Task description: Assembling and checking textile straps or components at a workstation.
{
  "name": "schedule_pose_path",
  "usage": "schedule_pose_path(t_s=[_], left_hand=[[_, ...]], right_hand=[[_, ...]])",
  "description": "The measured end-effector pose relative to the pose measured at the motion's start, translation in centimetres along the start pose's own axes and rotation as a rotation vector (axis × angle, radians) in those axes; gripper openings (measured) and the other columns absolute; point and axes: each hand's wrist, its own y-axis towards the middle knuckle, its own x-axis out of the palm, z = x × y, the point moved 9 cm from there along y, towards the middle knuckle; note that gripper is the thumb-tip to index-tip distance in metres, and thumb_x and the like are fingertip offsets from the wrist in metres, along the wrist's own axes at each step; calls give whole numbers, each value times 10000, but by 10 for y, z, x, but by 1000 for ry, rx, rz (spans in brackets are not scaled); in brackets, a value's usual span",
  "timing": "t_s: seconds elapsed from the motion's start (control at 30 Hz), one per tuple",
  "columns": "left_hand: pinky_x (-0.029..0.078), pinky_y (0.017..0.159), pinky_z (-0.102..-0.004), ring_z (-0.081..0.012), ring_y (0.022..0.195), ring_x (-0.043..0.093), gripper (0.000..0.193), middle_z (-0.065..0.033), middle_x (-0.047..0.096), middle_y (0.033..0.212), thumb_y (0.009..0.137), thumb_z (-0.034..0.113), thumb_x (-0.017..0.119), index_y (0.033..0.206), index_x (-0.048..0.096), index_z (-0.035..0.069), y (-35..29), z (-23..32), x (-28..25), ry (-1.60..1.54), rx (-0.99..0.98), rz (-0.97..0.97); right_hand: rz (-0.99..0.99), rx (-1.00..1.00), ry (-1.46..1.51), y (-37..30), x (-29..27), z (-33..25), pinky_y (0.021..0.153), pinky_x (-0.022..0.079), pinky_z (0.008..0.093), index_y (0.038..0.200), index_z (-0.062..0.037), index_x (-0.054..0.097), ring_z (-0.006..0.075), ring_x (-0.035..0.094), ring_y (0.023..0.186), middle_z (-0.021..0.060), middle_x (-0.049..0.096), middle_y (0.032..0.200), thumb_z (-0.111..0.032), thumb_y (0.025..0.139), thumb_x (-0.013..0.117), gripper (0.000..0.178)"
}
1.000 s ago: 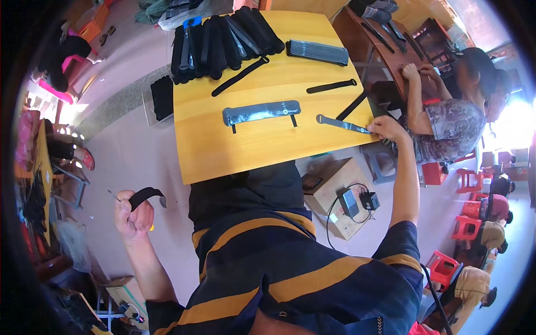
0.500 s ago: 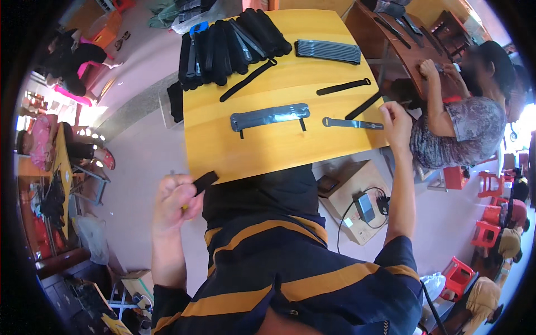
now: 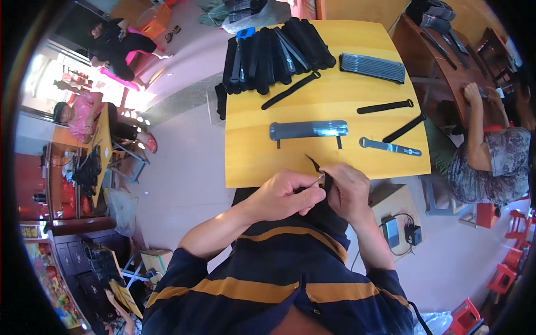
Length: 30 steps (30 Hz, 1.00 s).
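Note:
My two hands meet just over the table's near edge. My right hand (image 3: 350, 192) is closed round a black hook-and-loop strap (image 3: 312, 163), whose narrow end sticks up toward the table; the rest is hidden by my fingers. My left hand (image 3: 286, 194) pinches a thin, greyish pointed thing (image 3: 319, 180) against the strap; its kind is too small to tell. Beyond my hands lies a grey padded band (image 3: 309, 129) with two short black tabs. To its right are a grey strap (image 3: 391, 147) with a ring end and a black strap (image 3: 405, 128).
The yellow table (image 3: 251, 162) carries a pile of black straps (image 3: 273, 58), a stack of grey strips (image 3: 372, 68), and more single straps (image 3: 385, 106). A co-worker (image 3: 494, 162) sits at a brown table on the right. A carton (image 3: 399, 212) with a cabled device stands below.
My left hand has come in from the left with its black strap, and my right hand has left the table's right side to meet it. The whole view has shifted rightward.

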Motion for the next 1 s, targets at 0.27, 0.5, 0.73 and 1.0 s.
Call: schedule_pose_path(t_s=[0.27, 0.5, 0.73, 1.0], left_hand=[[526, 721, -400, -327, 771, 654, 187, -158, 652, 858, 965, 79, 517, 1106, 628, 25, -17, -19, -119, 733, -4, 602], [553, 829, -460, -377, 962, 675, 217, -175, 679, 1013, 925, 90, 594, 1110, 704, 64, -19, -71, -241, 1023, 36, 869], [539, 907, -458, -362, 1044, 662, 220, -141, 699, 1102, 921, 107, 668, 1127, 723, 56, 37, -48, -243, 1229, 237, 803], [525, 951, -393, -289, 1065, 677, 308, -154, 694, 1167, 945, 106, 681, 1246, 668, 44, -40, -32, -190, 1072, 514, 887]], right_hand=[[204, 634, 591, -44, -11, 89, 677, 511, 249, 1023, 13, 711, 110, 644, 732, 31, 678, 795, -117, 990, 684, 136], [371, 807, 847, -63, -12, 107, 674, 495, 241, 1038, -3, 708, 109, 621, 700, 35, 672, 794, -128, 1020, 655, 137], [387, 799, 903, -43, 6, 91, 677, 518, 252, 1034, -9, 712, 115, 629, 697, 39, 690, 808, -153, 1022, 667, 152], [369, 777, 943, -31, 45, 65, 680, 525, 247, 1046, -28, 707, 120, 645, 697, 29, 689, 793, -171, 1026, 666, 150]])
